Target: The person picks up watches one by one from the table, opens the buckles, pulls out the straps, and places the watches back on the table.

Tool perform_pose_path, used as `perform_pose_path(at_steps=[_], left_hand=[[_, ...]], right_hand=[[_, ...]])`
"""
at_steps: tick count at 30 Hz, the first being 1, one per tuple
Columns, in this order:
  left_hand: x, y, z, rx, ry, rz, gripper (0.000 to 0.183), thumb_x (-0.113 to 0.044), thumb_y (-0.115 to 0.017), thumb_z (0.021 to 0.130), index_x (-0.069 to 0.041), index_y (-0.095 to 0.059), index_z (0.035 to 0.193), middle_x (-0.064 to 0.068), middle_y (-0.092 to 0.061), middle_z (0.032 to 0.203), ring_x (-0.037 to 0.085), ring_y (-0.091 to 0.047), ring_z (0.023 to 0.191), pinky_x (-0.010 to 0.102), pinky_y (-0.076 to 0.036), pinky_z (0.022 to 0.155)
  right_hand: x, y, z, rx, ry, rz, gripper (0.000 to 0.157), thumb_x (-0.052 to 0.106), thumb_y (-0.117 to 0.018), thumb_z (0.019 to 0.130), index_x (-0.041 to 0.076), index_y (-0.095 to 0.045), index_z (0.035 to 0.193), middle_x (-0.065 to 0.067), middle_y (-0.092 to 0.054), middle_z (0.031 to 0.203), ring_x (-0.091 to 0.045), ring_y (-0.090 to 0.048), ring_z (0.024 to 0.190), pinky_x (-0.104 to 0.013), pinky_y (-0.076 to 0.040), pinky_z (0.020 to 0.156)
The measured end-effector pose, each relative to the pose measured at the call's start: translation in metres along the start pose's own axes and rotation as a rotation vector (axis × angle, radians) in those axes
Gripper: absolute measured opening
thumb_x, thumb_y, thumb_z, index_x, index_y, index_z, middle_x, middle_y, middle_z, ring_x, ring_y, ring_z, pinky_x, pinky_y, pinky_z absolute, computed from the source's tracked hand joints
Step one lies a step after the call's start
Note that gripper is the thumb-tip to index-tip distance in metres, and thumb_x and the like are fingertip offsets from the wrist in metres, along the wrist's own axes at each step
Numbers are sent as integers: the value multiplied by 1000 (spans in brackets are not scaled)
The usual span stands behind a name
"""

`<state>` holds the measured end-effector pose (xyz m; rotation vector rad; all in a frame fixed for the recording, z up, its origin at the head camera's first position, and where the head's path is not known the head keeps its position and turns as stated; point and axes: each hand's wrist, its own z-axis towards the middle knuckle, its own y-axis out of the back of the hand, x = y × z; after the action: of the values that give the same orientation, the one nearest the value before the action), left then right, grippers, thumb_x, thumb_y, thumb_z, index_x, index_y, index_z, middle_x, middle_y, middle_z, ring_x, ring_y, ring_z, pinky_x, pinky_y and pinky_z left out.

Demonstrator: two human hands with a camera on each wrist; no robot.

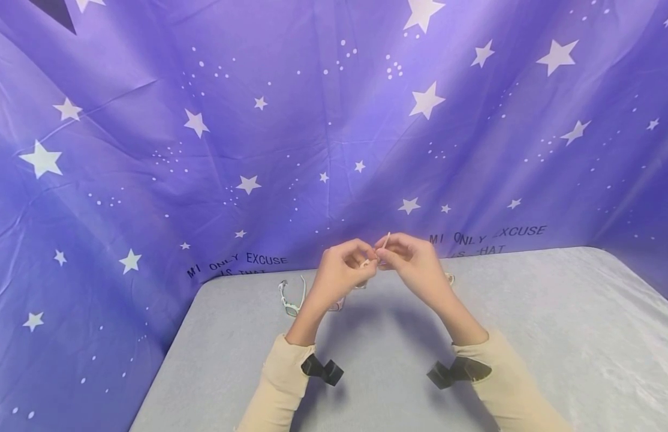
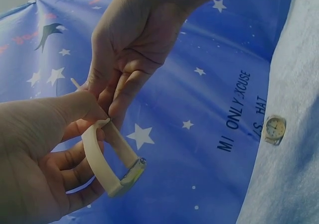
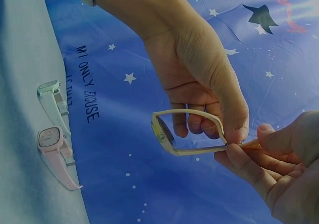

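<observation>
A cream-strapped wristwatch (image 2: 99, 167) is held up between both hands over the far part of the table, its strap bent into a loop. My left hand (image 1: 342, 264) pinches it near the buckle, where the two strap parts meet. With thumb and fingertips, my right hand (image 1: 417, 264) grips the strap's tail, whose tip (image 1: 387, 240) pokes up past the thumb. The watch case (image 3: 162, 134) hangs at the far end of the loop, away from the fingers. Fingers of both hands cover part of the buckle.
On the grey table (image 1: 231, 360), a pale green watch (image 1: 292, 303) and a pink watch (image 3: 50, 137) stand left of the hands. A round-dial watch (image 2: 275, 128) lies to the right, partly behind my right wrist in the head view. A purple star-patterned curtain (image 1: 334, 120) hangs behind.
</observation>
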<state>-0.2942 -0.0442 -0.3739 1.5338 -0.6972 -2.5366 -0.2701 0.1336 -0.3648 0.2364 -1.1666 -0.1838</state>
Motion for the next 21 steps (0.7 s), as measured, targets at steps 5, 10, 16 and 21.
perform_pose_path(at_steps=[5, 10, 16, 21], left_hand=[[1, 0, 0, 7, -16, -4, 9, -8, -73, 84, -14, -71, 91, 5, -67, 71, 11, -59, 57, 21, -49, 49], [1, 0, 0, 31, -21, -48, 8, -8, -74, 85, -12, -69, 90, 2, -64, 71, 9, -57, 57, 20, -46, 48], [1, 1, 0, 30, -34, -62, 9, -11, -76, 87, -10, -68, 89, -1, -61, 73, 7, -52, 61, 18, -44, 53], [1, 2, 1, 41, -38, -104, 9, -11, -75, 90, -8, -67, 90, 3, -64, 75, 7, -54, 61, 18, -45, 53]], right_hand=[[0, 0, 0, 7, 7, 12, 18, 5, -66, 97, -6, -68, 111, -22, -75, 109, -25, -76, 91, -28, -63, 78], [0, 2, 0, 15, 7, 31, 20, 7, -66, 98, -7, -67, 112, -22, -75, 108, -14, -76, 86, -28, -63, 79], [1, 3, -1, 32, -3, 47, 19, 9, -66, 98, -4, -68, 111, -21, -75, 108, -13, -76, 87, -29, -63, 82], [1, 3, 0, 31, 5, 74, 20, 8, -66, 98, -6, -68, 112, -24, -74, 108, -9, -75, 85, -30, -63, 81]])
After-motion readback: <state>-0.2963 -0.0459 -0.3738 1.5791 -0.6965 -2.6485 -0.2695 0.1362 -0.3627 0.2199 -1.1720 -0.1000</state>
